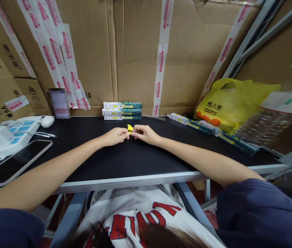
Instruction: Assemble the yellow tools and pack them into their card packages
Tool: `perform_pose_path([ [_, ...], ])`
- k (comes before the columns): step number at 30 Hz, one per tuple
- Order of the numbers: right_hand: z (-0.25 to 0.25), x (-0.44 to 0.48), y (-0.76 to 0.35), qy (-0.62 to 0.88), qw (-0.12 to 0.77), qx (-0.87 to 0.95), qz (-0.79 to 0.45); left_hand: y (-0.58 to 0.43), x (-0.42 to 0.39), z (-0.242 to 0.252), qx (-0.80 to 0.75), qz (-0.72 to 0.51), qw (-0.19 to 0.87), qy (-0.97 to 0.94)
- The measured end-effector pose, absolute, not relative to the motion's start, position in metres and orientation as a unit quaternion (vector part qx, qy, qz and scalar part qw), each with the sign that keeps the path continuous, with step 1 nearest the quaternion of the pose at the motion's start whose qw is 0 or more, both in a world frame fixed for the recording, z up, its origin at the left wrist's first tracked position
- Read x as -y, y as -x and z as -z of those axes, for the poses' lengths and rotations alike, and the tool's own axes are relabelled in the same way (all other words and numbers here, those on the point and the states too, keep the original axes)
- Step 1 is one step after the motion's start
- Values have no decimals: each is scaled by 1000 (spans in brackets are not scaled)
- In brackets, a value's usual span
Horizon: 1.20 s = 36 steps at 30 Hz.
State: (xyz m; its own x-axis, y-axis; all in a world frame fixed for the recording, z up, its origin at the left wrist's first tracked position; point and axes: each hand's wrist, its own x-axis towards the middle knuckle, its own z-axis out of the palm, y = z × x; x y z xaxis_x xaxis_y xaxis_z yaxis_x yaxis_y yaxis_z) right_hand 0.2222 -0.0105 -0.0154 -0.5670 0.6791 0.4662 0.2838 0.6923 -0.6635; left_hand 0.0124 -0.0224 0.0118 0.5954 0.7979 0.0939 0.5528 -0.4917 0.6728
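My left hand (115, 136) and my right hand (146, 134) meet above the middle of the black table. Between the fingertips of both is a small yellow piece (130, 128), too small to make out its kind. Each hand is closed in a pinch, and the fingers partly cover the piece. Behind them stands a stack of narrow boxes (122, 111), white and dark green with a yellow tool printed on them. A thin clear strip (154, 118) lies to the right of the stack.
At left are a phone (17, 163), a white power strip (23, 132) and a small white round object (47, 121). More narrow boxes (190, 123), a yellow plastic bag (228, 103) and a large clear bottle (261, 120) stand at right. Cardboard (138, 62) walls the back.
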Motion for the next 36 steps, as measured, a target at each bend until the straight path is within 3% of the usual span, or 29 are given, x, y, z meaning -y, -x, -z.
perform_pose_path([
  [13, 15, 10, -223, 291, 366, 833, -297, -10, 19, -15, -408, -163, 352, -826],
  [30, 15, 7, -222, 308, 390, 789, -361, -15, 24, -15, -422, -200, 366, -805],
  [36, 3, -22, -257, 380, 518, 654, -400, -13, 18, -10, -424, -210, 394, -788],
])
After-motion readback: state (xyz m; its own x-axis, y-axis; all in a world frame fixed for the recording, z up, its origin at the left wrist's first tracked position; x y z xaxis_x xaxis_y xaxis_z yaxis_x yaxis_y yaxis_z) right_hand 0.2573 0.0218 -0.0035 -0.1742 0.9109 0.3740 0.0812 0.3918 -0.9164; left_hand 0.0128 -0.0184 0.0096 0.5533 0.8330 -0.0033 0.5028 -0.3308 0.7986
